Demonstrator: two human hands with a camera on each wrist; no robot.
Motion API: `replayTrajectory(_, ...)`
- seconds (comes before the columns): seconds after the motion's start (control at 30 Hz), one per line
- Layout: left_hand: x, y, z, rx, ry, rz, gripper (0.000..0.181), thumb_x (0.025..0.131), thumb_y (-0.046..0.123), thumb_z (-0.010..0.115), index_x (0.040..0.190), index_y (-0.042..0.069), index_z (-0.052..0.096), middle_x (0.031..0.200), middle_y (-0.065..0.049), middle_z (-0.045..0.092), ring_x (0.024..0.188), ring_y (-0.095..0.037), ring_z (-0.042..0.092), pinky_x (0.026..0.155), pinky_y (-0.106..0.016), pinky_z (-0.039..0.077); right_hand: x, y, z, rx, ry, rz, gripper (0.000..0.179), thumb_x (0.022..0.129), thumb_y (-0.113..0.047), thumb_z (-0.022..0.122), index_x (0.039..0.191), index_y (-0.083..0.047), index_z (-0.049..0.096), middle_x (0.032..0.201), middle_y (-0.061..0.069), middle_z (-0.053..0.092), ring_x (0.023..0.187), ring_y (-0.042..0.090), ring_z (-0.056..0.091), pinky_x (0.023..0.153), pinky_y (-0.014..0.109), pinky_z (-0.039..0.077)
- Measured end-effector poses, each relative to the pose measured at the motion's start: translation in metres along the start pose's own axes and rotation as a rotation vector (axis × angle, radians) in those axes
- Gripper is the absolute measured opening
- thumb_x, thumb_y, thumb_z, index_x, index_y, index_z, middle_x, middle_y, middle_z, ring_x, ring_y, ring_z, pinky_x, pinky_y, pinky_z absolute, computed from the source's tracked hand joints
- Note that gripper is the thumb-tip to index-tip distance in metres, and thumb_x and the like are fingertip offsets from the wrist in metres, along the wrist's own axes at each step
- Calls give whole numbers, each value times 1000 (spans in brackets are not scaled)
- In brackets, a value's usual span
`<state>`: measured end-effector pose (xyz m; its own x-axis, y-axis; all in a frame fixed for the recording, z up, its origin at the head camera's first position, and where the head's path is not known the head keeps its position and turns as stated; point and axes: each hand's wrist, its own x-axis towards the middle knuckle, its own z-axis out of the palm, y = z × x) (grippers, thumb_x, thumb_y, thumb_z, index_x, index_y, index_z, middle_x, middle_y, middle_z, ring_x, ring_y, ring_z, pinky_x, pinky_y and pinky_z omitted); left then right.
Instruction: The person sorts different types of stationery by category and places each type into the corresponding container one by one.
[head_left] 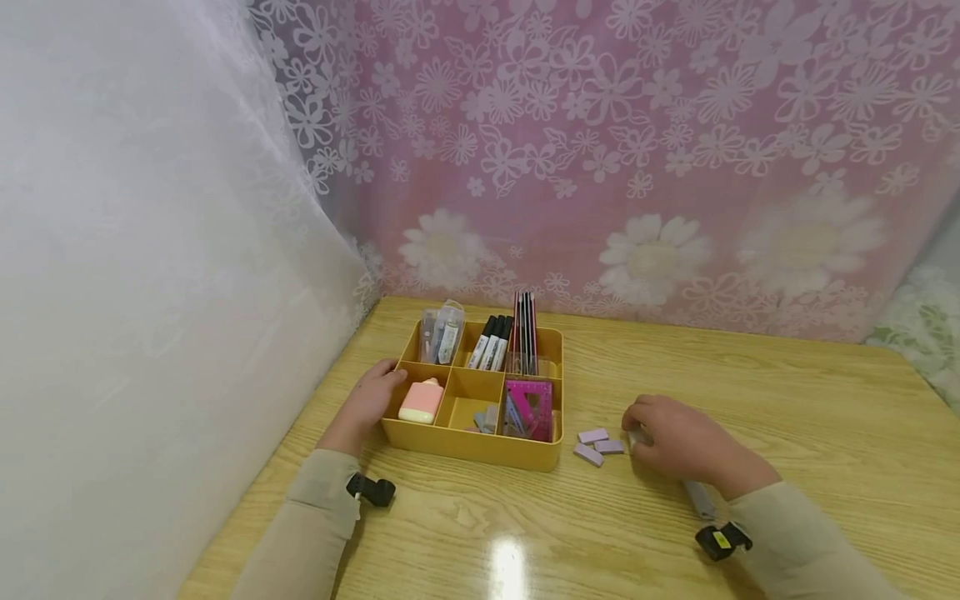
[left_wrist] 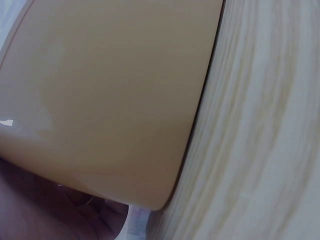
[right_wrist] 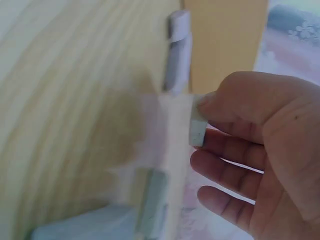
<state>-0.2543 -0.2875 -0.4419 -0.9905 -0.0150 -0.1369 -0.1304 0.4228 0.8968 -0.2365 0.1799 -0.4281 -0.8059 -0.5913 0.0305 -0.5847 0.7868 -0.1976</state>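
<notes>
My left hand (head_left: pixel 369 398) grips the left side of a yellow desk organizer (head_left: pixel 468 446); in the left wrist view the organizer's smooth wall (left_wrist: pixel 110 100) fills much of the frame, with curled fingers at lower left. My right hand (head_left: pixel 682 442) is low over the table, right of the organizer. Its thumb and index finger pinch a small pale eraser-like block (right_wrist: pixel 198 125). Just left of that hand lie several small lilac blocks (head_left: pixel 592 436). A longer greyish piece (head_left: pixel 699 500) lies beneath the right wrist, partly hidden.
The organizer's compartments hold a pink and cream bottle (head_left: pixel 422 402), black-capped markers (head_left: pixel 491 343), dark pencils (head_left: pixel 525 333), clear cases (head_left: pixel 442 333), magenta set squares (head_left: pixel 534 408) and small greyish blocks (head_left: pixel 486 418). A pink floral curtain (head_left: pixel 525 167) hangs behind the wooden table (head_left: pixel 435 533).
</notes>
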Motion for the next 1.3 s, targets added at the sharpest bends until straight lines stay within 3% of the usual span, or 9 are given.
replayTrajectory(0.2,0,-2,1,-6,-7,-8,53,109,31,39,155,5,37,157,-21,37,145,-41,30,117,-59,22,6,-18,-15,9,107,-48,17,89,-16,72,105,-12,70,97,-7,61,87,15,60,75,39,53)
replayTrajectory(0.43,3,-3,1,-7,-14,-5,54,109,32,39,155,4,36,157,-21,36,145,-41,30,117,-59,22,20,-49,-30,14,150,-100,15,89,-18,73,103,-17,69,97,-10,62,85,9,56,76,37,53)
replayTrajectory(0.63,2,-2,0,-26,-15,-11,52,109,30,38,155,5,37,157,-21,36,144,-41,31,117,-58,23,39,-71,-32,32,141,-129,15,90,-21,73,104,-16,69,98,-9,63,87,12,58,78,37,53)
replayTrajectory(0.97,5,-4,-1,-5,-23,-6,54,109,31,38,156,4,35,157,-21,35,145,-41,30,118,-58,22,72,-109,-36,51,90,-143,13,92,-20,70,104,-18,69,89,-7,60,75,10,49,68,29,48)
replayTrajectory(1.3,5,-4,-2,15,-32,-2,54,110,32,38,156,4,34,158,-21,33,146,-42,28,118,-59,21,102,-143,-34,12,94,-208,16,93,-17,66,109,-18,69,101,-8,63,84,12,53,71,28,50)
